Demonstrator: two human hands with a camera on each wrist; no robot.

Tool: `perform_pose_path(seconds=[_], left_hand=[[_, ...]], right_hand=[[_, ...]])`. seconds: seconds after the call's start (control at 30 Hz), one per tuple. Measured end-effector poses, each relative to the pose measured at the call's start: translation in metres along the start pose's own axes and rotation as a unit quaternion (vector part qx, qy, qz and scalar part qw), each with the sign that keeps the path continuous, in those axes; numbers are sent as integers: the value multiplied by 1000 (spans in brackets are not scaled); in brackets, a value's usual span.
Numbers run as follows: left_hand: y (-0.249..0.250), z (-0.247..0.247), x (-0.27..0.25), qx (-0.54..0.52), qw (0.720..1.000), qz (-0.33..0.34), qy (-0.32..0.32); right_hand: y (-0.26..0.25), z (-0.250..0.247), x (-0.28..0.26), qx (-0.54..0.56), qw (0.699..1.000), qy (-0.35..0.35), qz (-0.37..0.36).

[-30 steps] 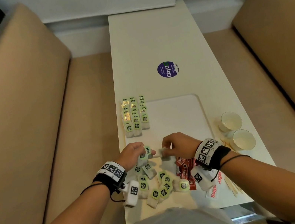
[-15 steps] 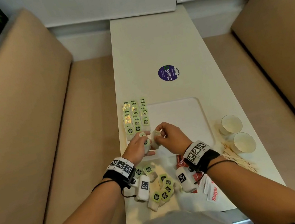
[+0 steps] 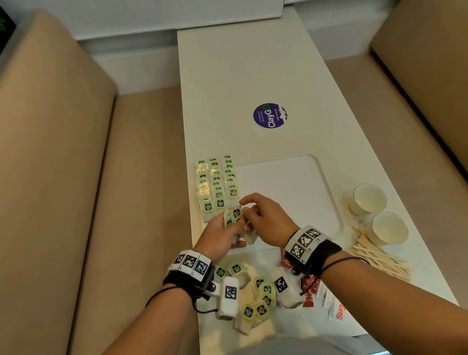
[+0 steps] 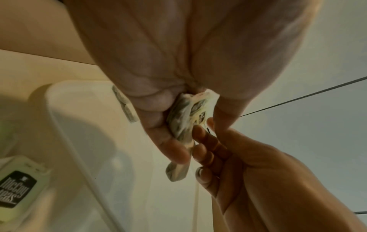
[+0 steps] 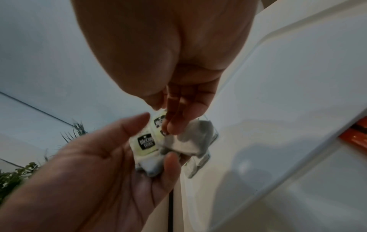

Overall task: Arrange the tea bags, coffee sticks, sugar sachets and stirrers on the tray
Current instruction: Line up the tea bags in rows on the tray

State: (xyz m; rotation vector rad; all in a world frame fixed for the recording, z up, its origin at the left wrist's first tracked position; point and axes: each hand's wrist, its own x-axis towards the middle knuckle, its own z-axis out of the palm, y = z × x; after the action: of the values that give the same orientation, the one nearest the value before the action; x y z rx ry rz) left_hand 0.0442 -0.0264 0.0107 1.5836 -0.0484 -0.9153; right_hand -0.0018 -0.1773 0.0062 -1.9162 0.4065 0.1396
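Left hand (image 3: 220,235) grips tea bags (image 3: 233,217); right hand (image 3: 264,218) pinches one.

two glass cups (image 3: 379,213) | purple sticker (image 3: 269,115) | beige benches (image 3: 43,193)

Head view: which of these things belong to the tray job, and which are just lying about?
Job: tray; tea bags in rows, loose, and held by left hand and right hand; red sticks; sugar sachets; stirrers.
Lying about: two cups; round sticker.

Your bare forearms each carry a black wrist strap (image 3: 188,281) topped with white blocks of black square markers (image 3: 304,241), a white camera pod (image 3: 229,295) beneath; thin black cords trail; grey top.
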Motion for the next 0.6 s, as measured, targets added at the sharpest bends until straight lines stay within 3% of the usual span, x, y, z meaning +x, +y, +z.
perform_pose_path(seconds=[0.17,0.4,0.6], left_hand=[[-8,-7,3,26,999,18,16],[-11,-14,10,-18,999,21,32],[-10,-18,14,-73,996,6,45]], right_hand=[[0,0,1,55,998,-40,8],[11,-1,4,-43,999,4,-8],[14,-3,3,-79,994,-71,7]])
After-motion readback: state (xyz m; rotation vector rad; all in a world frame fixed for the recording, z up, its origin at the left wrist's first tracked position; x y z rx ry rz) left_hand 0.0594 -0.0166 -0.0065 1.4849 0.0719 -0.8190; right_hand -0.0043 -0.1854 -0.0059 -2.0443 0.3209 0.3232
